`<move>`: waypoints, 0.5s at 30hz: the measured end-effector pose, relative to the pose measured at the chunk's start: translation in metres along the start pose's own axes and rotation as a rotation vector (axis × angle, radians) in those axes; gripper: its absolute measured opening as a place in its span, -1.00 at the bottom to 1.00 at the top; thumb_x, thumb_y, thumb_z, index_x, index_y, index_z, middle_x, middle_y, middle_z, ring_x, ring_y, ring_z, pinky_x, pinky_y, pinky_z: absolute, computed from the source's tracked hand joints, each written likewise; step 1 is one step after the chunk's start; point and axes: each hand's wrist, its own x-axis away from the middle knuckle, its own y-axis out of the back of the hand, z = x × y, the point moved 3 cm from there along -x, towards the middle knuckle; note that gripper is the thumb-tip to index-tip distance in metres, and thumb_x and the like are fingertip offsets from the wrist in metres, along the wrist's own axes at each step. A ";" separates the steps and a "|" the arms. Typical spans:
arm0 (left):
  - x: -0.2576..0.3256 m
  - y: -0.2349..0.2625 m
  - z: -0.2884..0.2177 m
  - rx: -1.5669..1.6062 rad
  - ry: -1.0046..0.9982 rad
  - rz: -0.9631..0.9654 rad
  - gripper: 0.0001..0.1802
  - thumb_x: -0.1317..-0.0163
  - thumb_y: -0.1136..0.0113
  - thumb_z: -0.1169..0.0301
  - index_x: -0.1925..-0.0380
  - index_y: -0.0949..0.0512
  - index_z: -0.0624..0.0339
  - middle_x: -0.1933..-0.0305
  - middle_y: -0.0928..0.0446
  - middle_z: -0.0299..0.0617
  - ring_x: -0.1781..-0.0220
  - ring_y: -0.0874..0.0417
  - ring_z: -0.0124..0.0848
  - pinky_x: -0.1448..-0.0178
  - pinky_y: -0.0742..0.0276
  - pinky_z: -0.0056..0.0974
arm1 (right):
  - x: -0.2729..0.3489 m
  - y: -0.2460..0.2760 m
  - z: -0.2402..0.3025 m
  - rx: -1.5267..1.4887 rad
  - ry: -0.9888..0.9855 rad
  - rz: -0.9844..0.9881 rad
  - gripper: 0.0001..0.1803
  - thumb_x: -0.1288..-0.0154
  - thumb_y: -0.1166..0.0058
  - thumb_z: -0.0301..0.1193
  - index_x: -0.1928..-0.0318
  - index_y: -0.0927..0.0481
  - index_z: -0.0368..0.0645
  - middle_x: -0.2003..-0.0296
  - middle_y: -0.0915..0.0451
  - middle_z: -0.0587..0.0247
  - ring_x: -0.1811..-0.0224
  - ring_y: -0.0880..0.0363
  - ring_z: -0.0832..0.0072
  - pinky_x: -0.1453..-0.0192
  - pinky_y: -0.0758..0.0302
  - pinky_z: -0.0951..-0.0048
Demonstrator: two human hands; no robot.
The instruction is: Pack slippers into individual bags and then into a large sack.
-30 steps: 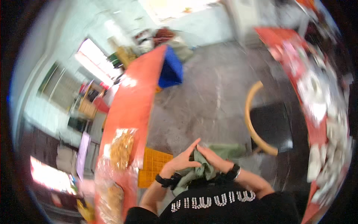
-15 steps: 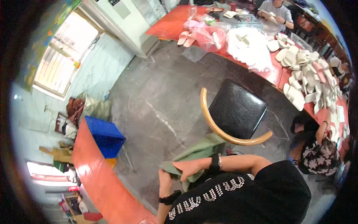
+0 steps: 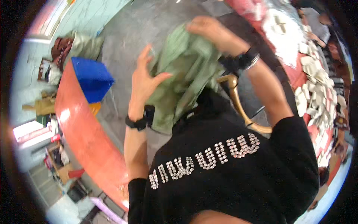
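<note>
A crumpled pale green cloth hangs in front of my chest, blurred by motion. My right hand is raised at its top edge, with the fingers closed on the fabric. To the left of the cloth, my left hand is held up with thumb and fingers spread. Its thumb reaches across the cloth's left side, and no grip shows. Dark bands circle both wrists. The cloth's lower end drops beside my black shirt and partly covers the floor behind it.
A curved red-topped table runs along my left, with a blue bin beside it. A chair with a wooden armrest stands at my right. Beyond it, a long red table bears many pale slippers; people sit there. Sacks lie by the wall.
Both hands have risen and moved apart, lifting the green cloth from low near my waist. My left hand has opened beside it. The whole view has shifted and turned.
</note>
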 end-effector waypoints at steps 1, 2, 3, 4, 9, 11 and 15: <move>-0.013 0.004 -0.006 -0.214 -0.044 0.082 -0.51 0.04 -0.18 0.36 0.03 -0.36 0.12 -0.13 -0.31 -0.05 -0.01 -0.45 -0.13 0.01 -0.40 -0.18 | -0.023 0.010 -0.005 -0.128 -0.064 -0.027 -0.75 -0.17 -0.01 -0.30 0.26 -0.51 -0.24 0.37 -0.49 0.41 0.27 -0.40 0.61 0.14 -0.36 0.54; -0.019 0.013 0.006 -0.238 0.001 0.083 -0.51 0.04 -0.18 0.36 0.03 -0.36 0.12 -0.13 -0.31 -0.05 -0.01 -0.45 -0.13 0.01 -0.40 -0.18 | -0.047 0.021 -0.007 -0.254 -0.137 0.040 -0.66 -0.15 -0.05 -0.26 0.16 -0.46 -0.25 0.28 -0.50 0.35 0.18 -0.42 0.59 0.09 -0.36 0.54; -0.035 0.016 0.022 -0.343 0.041 0.115 -0.54 0.07 -0.13 0.40 0.06 -0.39 0.08 -0.06 -0.37 -0.03 0.03 -0.45 -0.09 0.03 -0.40 -0.16 | -0.062 0.033 0.003 -0.088 -0.083 -0.053 -0.75 -0.19 -0.01 -0.29 0.25 -0.50 -0.22 0.45 -0.44 0.47 0.44 -0.35 0.70 0.40 -0.31 0.65; -0.051 0.021 0.038 -0.446 0.078 0.146 -0.55 0.10 -0.09 0.45 0.09 -0.42 0.04 0.01 -0.42 -0.01 0.06 -0.46 -0.04 0.05 -0.40 -0.13 | -0.080 0.038 -0.004 -0.038 -0.041 -0.002 -0.77 -0.17 -0.04 -0.32 0.28 -0.50 -0.23 0.46 -0.45 0.46 0.45 -0.35 0.71 0.40 -0.31 0.66; -0.109 0.057 0.124 -0.349 0.209 0.059 -0.55 0.15 0.03 0.56 0.14 -0.46 0.05 0.19 -0.51 -0.02 0.15 -0.52 -0.09 0.10 -0.41 -0.17 | -0.129 0.029 -0.059 0.119 0.131 0.231 -0.46 -0.01 -0.16 -0.16 0.05 -0.39 -0.22 0.29 -0.51 0.24 0.20 -0.48 0.44 0.14 -0.41 0.44; -0.133 0.066 0.147 -0.261 0.221 0.025 -0.56 0.17 0.04 0.57 0.18 -0.48 0.06 0.24 -0.52 -0.02 0.18 -0.53 -0.12 0.11 -0.41 -0.20 | -0.130 0.022 -0.057 0.645 0.249 0.388 -0.41 0.04 -0.16 -0.30 -0.05 -0.31 -0.11 0.10 -0.46 0.05 0.09 -0.46 0.23 0.02 -0.36 0.37; -0.180 0.056 0.172 -0.207 0.168 0.175 -0.60 0.15 -0.01 0.53 0.19 -0.50 0.09 0.39 -0.50 -0.08 0.32 -0.51 -0.24 0.20 -0.40 -0.27 | -0.155 0.053 -0.090 0.869 0.016 0.299 -0.50 0.02 -0.08 -0.38 -0.02 -0.36 -0.08 0.21 -0.52 0.06 0.16 -0.46 0.11 0.07 -0.38 0.29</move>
